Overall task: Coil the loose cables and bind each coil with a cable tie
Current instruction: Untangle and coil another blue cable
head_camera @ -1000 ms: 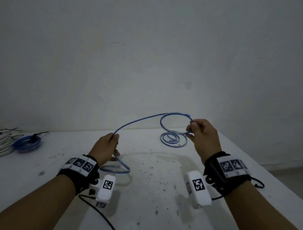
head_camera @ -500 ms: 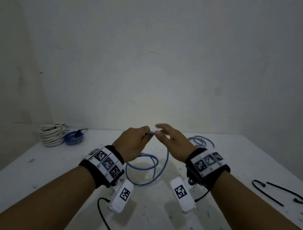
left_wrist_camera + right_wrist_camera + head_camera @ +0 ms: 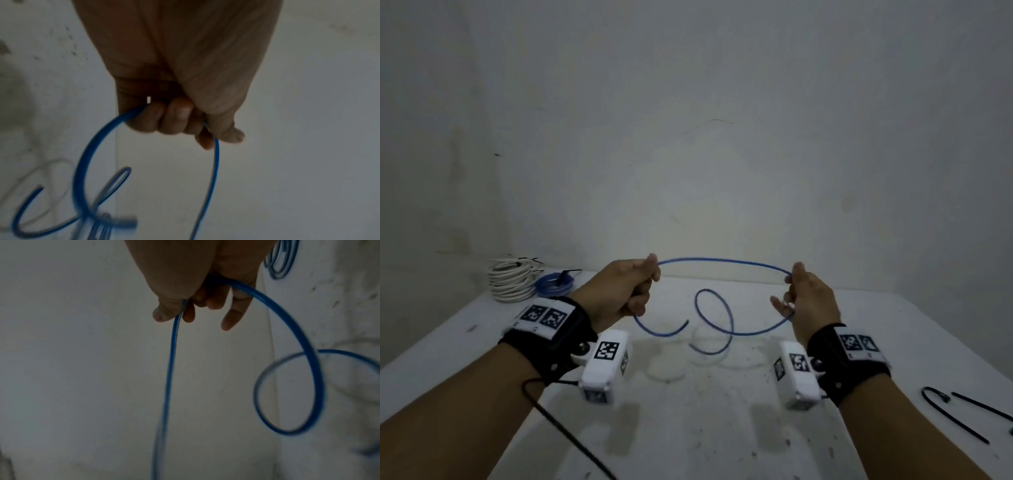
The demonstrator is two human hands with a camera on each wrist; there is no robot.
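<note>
Head view shows both hands raised above the white, speckled table (image 3: 722, 428), well apart, with a blue cable (image 3: 722, 262) arching between them. The left hand (image 3: 616, 291) has its grip curled round the cable, thumb pressed on top where the arch leaves the fist; below the fist the cable drops in a short curve ending in a free tip. The right hand (image 3: 810, 301) pinches the cable between thumb and forefinger, the other fingers loosely bent, the little finger sticking out. From under this hand the cable swings toward the middle and forms one small loop hanging just over the table. Left wrist view confirms the fingers (image 3: 174, 116) wrapped around the cable (image 3: 86, 155); the lower part is blurred. Right wrist view shows the thumb and forefinger nipping the cable (image 3: 171, 369).

At the table's far left corner lie a white cable coil (image 3: 512, 282) and, touching it, a blue coil (image 3: 553, 284). Two black cable ties (image 3: 955, 416) lie near the right edge.
</note>
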